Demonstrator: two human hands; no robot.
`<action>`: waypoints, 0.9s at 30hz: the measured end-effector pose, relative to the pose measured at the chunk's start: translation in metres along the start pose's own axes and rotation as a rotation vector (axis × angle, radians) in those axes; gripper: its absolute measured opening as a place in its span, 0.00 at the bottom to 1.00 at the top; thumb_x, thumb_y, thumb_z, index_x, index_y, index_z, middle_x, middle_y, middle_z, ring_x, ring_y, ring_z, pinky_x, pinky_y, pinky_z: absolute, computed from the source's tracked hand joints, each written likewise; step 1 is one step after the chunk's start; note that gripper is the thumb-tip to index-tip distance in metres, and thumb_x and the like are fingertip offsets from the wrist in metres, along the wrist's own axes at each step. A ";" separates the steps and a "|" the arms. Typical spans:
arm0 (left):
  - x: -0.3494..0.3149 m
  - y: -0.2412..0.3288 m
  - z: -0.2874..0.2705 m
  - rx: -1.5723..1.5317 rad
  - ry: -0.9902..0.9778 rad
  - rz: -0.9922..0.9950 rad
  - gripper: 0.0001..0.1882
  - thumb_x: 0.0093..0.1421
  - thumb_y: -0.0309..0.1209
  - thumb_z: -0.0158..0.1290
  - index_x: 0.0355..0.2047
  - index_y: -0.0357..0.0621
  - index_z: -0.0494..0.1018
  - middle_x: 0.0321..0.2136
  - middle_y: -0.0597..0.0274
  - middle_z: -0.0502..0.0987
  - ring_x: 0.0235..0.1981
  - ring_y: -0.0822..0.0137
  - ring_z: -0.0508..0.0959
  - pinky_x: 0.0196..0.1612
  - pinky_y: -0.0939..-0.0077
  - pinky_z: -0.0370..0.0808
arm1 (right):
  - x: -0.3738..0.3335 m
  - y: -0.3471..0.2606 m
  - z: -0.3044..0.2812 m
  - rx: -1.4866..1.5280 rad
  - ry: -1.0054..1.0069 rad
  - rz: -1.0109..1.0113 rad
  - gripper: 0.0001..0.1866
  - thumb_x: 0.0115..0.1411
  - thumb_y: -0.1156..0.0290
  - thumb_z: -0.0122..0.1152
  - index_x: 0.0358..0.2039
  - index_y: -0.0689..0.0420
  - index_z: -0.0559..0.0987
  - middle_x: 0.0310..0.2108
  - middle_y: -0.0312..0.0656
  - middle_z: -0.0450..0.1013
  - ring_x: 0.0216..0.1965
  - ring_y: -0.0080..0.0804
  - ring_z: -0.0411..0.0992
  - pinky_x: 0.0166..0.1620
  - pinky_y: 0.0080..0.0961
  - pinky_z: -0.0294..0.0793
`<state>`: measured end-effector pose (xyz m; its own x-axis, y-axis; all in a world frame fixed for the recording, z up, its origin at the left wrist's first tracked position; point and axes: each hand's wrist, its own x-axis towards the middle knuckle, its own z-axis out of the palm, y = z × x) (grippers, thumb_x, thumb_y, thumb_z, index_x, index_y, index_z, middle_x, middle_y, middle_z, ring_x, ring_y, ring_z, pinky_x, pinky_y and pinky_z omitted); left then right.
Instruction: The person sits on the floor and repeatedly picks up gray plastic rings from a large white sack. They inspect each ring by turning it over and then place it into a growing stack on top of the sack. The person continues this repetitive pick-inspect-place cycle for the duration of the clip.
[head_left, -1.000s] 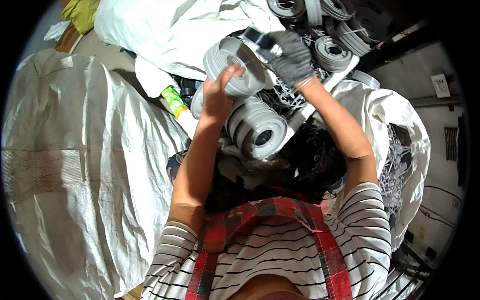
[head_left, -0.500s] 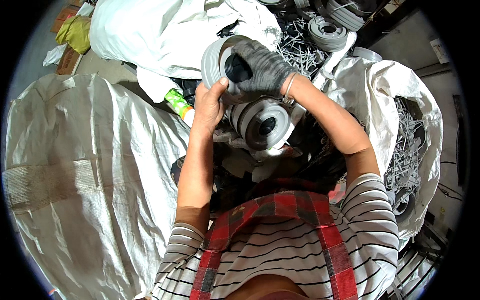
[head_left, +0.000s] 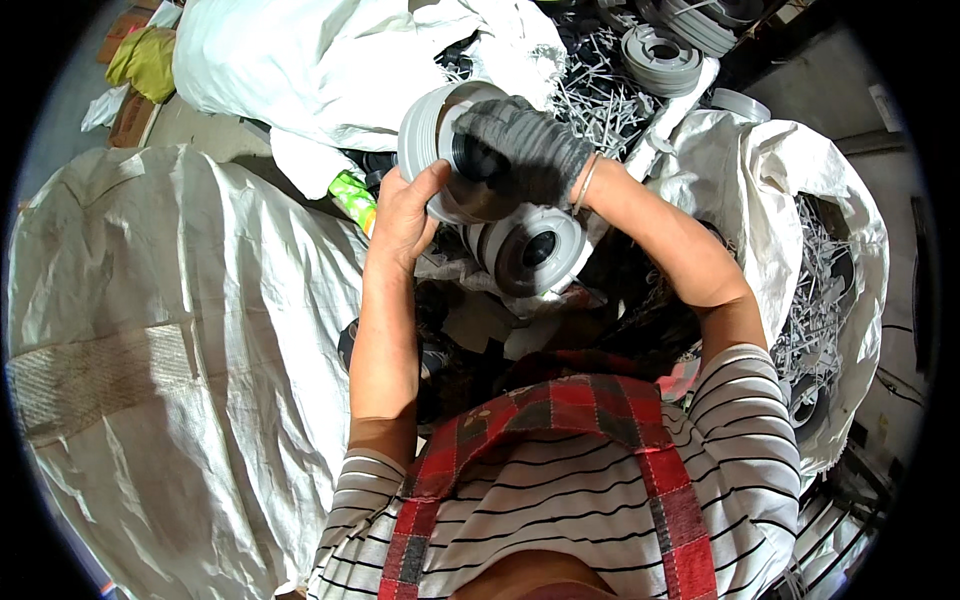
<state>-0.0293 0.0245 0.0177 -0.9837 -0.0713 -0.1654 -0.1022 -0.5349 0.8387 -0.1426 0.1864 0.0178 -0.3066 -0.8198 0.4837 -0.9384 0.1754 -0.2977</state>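
Note:
My bare left hand (head_left: 405, 215) grips a grey ribbed plastic ring-shaped fitting (head_left: 421, 128) by its near left side, thumb over the rim. From the right, my right hand (head_left: 535, 150), in a grey knitted glove, reaches into the fitting's opening. Its fingers are bent around a black threaded plastic part (head_left: 463, 158) inside; the fingertips are partly hidden. Just below the held fitting is another grey flanged fitting (head_left: 566, 240) with a dark centre, tilted toward me and touched by neither hand.
A large white woven sack (head_left: 270, 400) fills the left, with another white sack (head_left: 290, 70) beyond. Grey plastic scraps (head_left: 605, 105) and stacked grey rings (head_left: 660, 70) lie at the far right. An open sack (head_left: 760, 170) on the right holds more scraps.
The held fitting and both hands have shifted slightly left and nearer to me. The gloved hand has turned a little around the black part. The lower fitting stays about where it was.

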 end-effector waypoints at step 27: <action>-0.031 0.005 0.006 0.848 0.257 0.320 0.23 0.40 0.26 0.63 0.39 0.41 0.70 0.28 0.66 0.75 0.31 0.74 0.74 0.37 0.79 0.71 | 0.016 -0.021 0.016 1.571 -0.142 1.046 0.23 0.57 0.49 0.53 0.38 0.58 0.74 0.29 0.37 0.74 0.28 0.25 0.71 0.29 0.24 0.72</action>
<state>-0.0001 0.0294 0.0305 -0.9310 -0.3468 0.1141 -0.0059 0.3270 0.9450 -0.1258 0.1607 0.0190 -0.4883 -0.7748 -0.4016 0.5927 0.0433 -0.8042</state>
